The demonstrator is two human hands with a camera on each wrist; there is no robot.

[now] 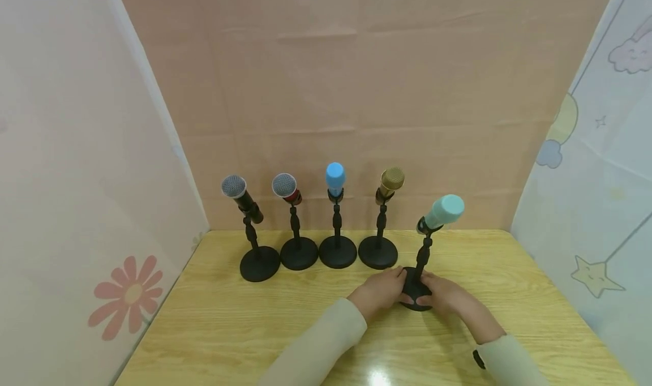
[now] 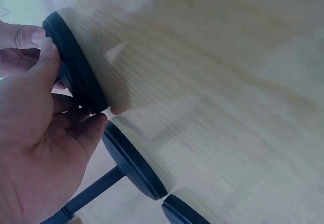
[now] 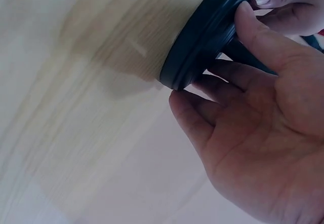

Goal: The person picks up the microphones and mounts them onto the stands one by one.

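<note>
A mint-green microphone point(image 1: 444, 210) sits tilted in the clip of a black desktop microphone stand point(image 1: 423, 254), at the right of the row. My left hand point(image 1: 381, 291) grips the left side of the round base, and my right hand point(image 1: 449, 296) grips its right side. Both thumbs lie on the base's near part, close together. In the left wrist view, the left thumb and fingers hold the base point(image 2: 78, 67) by its rim. The right wrist view has the right thumb on top of the base point(image 3: 197, 39), with fingers curled around its edge.
Along the back of the wooden table point(image 1: 229, 329) stand several similar stands. They bear a black microphone point(image 1: 241, 196), a red one with a silver grille point(image 1: 286, 187), a blue one point(image 1: 335, 178) and a gold one point(image 1: 391, 182). A tan backdrop point(image 1: 326, 91) rises behind.
</note>
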